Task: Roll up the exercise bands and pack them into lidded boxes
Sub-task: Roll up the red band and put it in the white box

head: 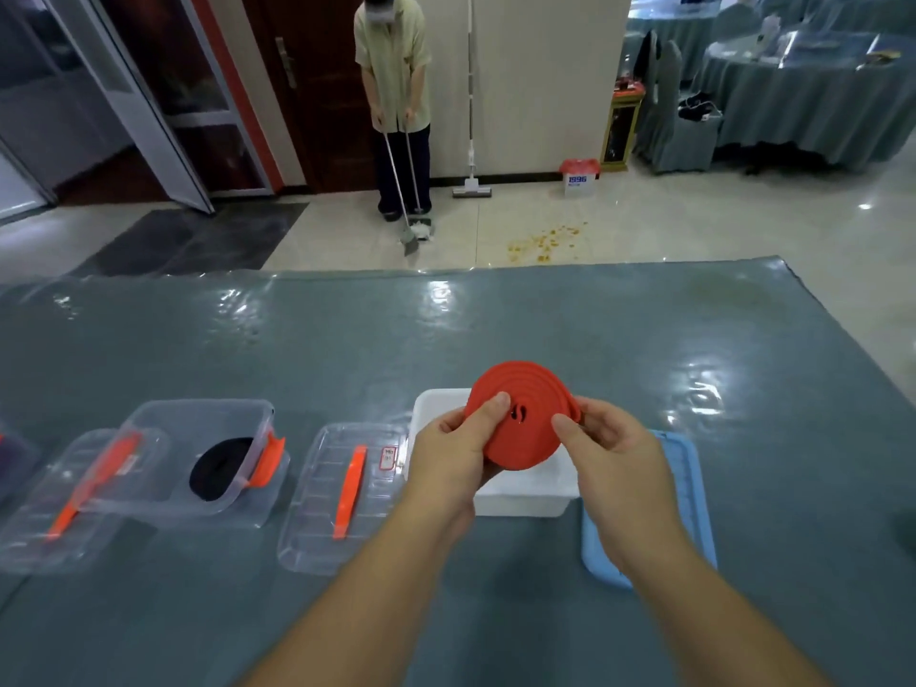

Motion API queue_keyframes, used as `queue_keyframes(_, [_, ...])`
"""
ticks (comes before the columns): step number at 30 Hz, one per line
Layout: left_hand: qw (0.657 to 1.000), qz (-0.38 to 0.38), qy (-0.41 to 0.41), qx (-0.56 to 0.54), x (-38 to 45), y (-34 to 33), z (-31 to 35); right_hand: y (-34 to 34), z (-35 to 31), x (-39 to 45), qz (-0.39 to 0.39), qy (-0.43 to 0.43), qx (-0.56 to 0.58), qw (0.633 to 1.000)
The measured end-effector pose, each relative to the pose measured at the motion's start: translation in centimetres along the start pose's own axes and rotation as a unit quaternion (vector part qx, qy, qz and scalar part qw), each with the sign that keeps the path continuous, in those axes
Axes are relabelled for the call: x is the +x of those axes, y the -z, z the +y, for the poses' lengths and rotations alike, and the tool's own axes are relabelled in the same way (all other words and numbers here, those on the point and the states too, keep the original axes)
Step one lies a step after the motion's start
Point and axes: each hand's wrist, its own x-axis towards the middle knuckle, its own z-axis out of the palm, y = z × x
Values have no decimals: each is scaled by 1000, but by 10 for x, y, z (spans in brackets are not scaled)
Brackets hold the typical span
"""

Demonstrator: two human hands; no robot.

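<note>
left hand grip pinching red rolled band | right hand grip pinching its other side | band above white box near desk's front edge

One cam only, head-worn, wide-angle, so no second view to overlap with. It sits above the near edge of the table and looks fwd and down across it. Both forearms enter from the bottom of the frame; left hand and right hand sit close to the lens, centre-right. Upper third reaches past the far table edge to the floor and a door (straight lines bow toward the edges). Table runs off frame left and right.
</note>
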Motion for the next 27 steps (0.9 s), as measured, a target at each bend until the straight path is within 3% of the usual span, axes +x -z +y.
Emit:
queue_keyframes(11, [989,51,97,98,97,29,-47,-30,85,56,70,-121,-41,989])
queue_keyframes(16, [979,35,162,119,134,33,-57,-32,114,91,90,-200,-4,976])
queue_keyframes(21, [972,50,194,120,175,40,-63,-34,145,127,73,-235,-38,968])
queue_keyframes(27, [946,75,211,235,220,49,-103,-42,188,155,47,-272,-148,950])
